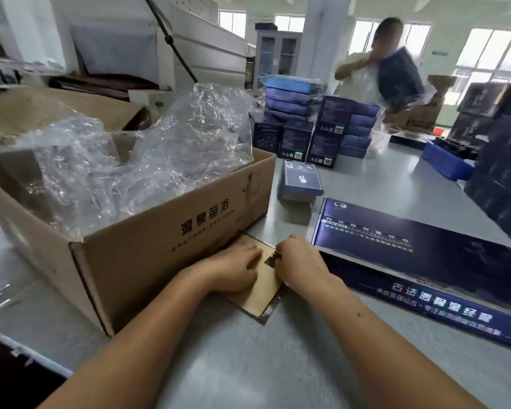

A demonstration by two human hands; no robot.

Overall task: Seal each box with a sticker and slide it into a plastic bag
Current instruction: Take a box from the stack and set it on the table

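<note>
In the head view the left hand (233,267) presses flat on a tan sheet (263,293) on the tabletop (248,364) while the right hand (298,261) pinches a small gold sticker (272,259) at its edge, so I judge the long blue box (425,261) just beside them is neither sealed nor bagged yet.

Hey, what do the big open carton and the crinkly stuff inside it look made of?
The carton: matte brown cardboard, likely corrugated, judging by the thick raw edge at its near corner. The filling: thin, glossy clear plastic film, see-through, creased and catching highlights; possibly bags.
</note>
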